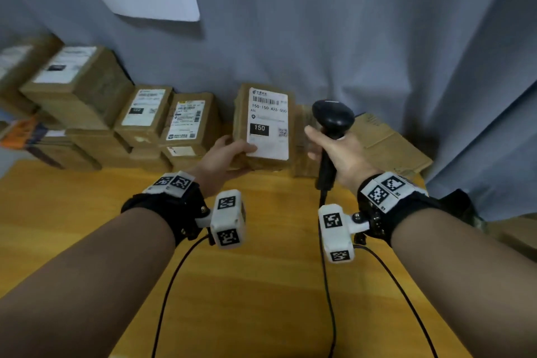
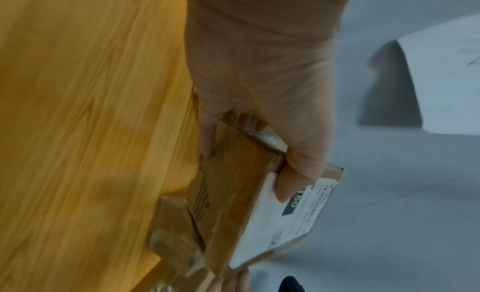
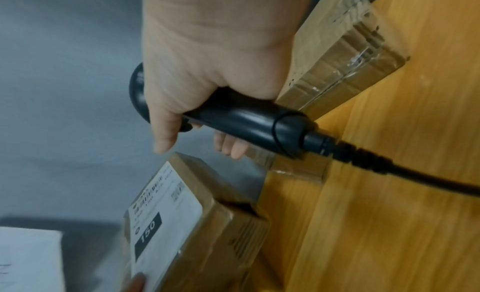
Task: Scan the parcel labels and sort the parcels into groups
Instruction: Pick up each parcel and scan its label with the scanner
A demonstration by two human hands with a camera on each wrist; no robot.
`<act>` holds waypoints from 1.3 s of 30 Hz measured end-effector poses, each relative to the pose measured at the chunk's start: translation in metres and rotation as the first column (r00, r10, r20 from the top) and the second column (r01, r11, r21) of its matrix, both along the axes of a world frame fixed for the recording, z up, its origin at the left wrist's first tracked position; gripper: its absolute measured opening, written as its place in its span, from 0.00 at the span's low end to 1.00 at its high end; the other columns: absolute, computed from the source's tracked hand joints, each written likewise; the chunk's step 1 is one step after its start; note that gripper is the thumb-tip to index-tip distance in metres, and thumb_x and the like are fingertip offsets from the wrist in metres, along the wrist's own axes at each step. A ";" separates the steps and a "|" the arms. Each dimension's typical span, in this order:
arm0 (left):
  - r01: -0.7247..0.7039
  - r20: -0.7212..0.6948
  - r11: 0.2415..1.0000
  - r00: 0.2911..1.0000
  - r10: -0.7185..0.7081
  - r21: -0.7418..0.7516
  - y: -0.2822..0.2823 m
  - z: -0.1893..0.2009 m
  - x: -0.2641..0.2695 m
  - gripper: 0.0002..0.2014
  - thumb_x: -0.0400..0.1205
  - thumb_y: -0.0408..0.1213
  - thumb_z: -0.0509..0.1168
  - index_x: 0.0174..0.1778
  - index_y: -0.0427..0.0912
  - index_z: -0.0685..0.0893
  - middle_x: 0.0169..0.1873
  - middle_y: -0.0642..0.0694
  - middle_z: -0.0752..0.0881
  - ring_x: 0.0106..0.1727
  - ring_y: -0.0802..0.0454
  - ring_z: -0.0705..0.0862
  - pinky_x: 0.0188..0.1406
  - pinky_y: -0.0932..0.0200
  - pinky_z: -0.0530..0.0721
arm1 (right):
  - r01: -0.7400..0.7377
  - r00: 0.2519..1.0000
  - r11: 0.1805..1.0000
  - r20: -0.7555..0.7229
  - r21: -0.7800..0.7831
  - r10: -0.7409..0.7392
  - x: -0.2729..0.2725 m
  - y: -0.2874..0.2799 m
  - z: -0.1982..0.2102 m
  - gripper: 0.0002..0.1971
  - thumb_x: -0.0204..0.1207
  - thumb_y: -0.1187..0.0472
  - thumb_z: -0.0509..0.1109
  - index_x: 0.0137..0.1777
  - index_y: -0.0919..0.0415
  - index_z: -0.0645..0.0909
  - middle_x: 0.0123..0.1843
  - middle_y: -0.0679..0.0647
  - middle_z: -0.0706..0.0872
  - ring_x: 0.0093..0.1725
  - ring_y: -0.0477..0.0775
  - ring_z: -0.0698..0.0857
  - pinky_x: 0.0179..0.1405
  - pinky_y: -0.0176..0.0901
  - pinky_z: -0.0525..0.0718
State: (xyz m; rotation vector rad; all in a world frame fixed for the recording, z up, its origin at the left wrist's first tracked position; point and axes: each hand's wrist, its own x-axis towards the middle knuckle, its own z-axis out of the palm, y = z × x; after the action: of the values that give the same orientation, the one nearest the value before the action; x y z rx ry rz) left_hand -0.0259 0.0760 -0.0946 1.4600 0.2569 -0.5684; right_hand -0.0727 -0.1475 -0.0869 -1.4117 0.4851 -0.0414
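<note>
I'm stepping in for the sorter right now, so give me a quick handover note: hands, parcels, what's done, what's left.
Left hand grips the parcel marked 150, label facing up, thumb on the label's lower edge.
Right hand holds the black corded scanner just right of that parcel; whether it has scanned is not visible.
Stacked labelled parcels sit at back left of the wooden table; a larger flat box lies behind the scanner.
Left: scan the 150 label, place the parcel in its group.

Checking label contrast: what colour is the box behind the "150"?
Black, with white digits; clearest in the head view.
</note>
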 end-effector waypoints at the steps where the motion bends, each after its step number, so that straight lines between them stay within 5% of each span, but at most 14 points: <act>1: 0.019 0.003 0.998 1.000 -0.019 -0.054 -0.001 0.006 -0.006 0.40 0.74 0.37 0.75 0.80 0.40 0.64 0.67 0.40 0.79 0.65 0.43 0.81 0.52 0.50 0.88 | -0.005 1.000 1.000 0.020 0.026 0.005 -0.005 0.004 0.008 0.20 0.71 0.58 0.80 0.59 0.69 0.82 0.55 0.67 0.88 0.57 0.64 0.89 0.60 0.55 0.87; 6: 0.123 0.112 0.985 0.988 -0.109 -0.122 -0.010 0.033 -0.037 0.36 0.67 0.38 0.73 0.74 0.44 0.73 0.65 0.41 0.84 0.67 0.44 0.82 0.61 0.50 0.84 | -0.066 0.995 0.979 0.081 0.191 0.051 -0.032 0.014 0.038 0.24 0.73 0.59 0.78 0.67 0.68 0.80 0.57 0.63 0.90 0.55 0.61 0.90 0.61 0.55 0.86; 11: 0.265 0.181 0.961 0.952 -0.247 -0.079 -0.016 0.052 -0.052 0.33 0.64 0.37 0.72 0.68 0.50 0.77 0.57 0.49 0.87 0.62 0.49 0.83 0.68 0.51 0.77 | -0.082 0.987 0.977 0.153 0.198 0.052 -0.055 0.008 0.056 0.22 0.64 0.57 0.79 0.59 0.61 0.84 0.52 0.56 0.93 0.54 0.55 0.91 0.62 0.54 0.85; 16: 0.362 0.246 0.932 0.901 -0.358 0.030 -0.010 0.065 -0.052 0.46 0.62 0.57 0.78 0.77 0.50 0.72 0.67 0.51 0.84 0.70 0.49 0.80 0.77 0.43 0.69 | -0.054 0.978 0.988 0.209 0.143 0.023 -0.069 0.006 0.067 0.28 0.58 0.54 0.83 0.59 0.60 0.84 0.56 0.60 0.91 0.59 0.61 0.90 0.69 0.64 0.80; 19: 0.311 0.308 0.949 0.900 -0.308 0.041 -0.007 0.074 -0.052 0.41 0.69 0.61 0.74 0.76 0.49 0.72 0.66 0.51 0.84 0.69 0.49 0.81 0.75 0.41 0.73 | -0.056 0.968 0.992 0.250 0.112 0.026 -0.077 0.011 0.070 0.22 0.59 0.56 0.82 0.53 0.58 0.84 0.55 0.61 0.92 0.58 0.60 0.90 0.68 0.64 0.81; 22: 0.296 0.331 0.955 0.902 -0.276 -0.009 -0.005 0.081 -0.054 0.33 0.74 0.55 0.72 0.74 0.46 0.75 0.60 0.49 0.89 0.63 0.47 0.86 0.70 0.41 0.78 | -0.063 0.957 0.994 0.287 0.091 0.034 -0.085 0.019 0.069 0.30 0.57 0.55 0.83 0.60 0.63 0.84 0.57 0.61 0.91 0.59 0.59 0.89 0.67 0.60 0.82; 28: 0.321 0.323 0.946 0.901 -0.290 -0.047 0.002 0.077 -0.056 0.32 0.73 0.47 0.72 0.73 0.44 0.75 0.60 0.46 0.88 0.62 0.46 0.86 0.65 0.45 0.82 | -0.031 0.959 0.998 0.282 0.061 0.012 -0.094 0.025 0.059 0.24 0.62 0.57 0.82 0.58 0.62 0.84 0.54 0.57 0.92 0.58 0.55 0.90 0.62 0.51 0.84; 35: 0.286 0.274 0.957 0.925 -0.263 -0.045 0.006 0.063 -0.047 0.11 0.83 0.35 0.65 0.61 0.47 0.81 0.53 0.48 0.90 0.59 0.47 0.87 0.61 0.48 0.84 | 0.023 0.980 1.000 0.196 0.015 -0.026 -0.088 0.022 0.053 0.24 0.56 0.48 0.86 0.49 0.56 0.85 0.53 0.59 0.91 0.61 0.62 0.88 0.68 0.63 0.82; 39: 0.349 0.277 0.934 0.907 -0.316 -0.078 0.005 0.067 -0.051 0.24 0.74 0.41 0.71 0.67 0.44 0.78 0.55 0.47 0.90 0.60 0.47 0.87 0.60 0.48 0.84 | -0.086 0.971 0.996 0.227 0.029 0.077 -0.090 0.027 0.063 0.21 0.63 0.56 0.81 0.56 0.61 0.86 0.54 0.59 0.92 0.58 0.60 0.89 0.64 0.57 0.84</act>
State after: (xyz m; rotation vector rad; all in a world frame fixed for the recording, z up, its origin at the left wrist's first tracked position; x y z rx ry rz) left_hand -0.0764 0.0806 -0.0277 1.4455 -0.2401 -0.6466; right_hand -0.1632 -0.1208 -0.0238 -1.3678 0.2377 -0.1243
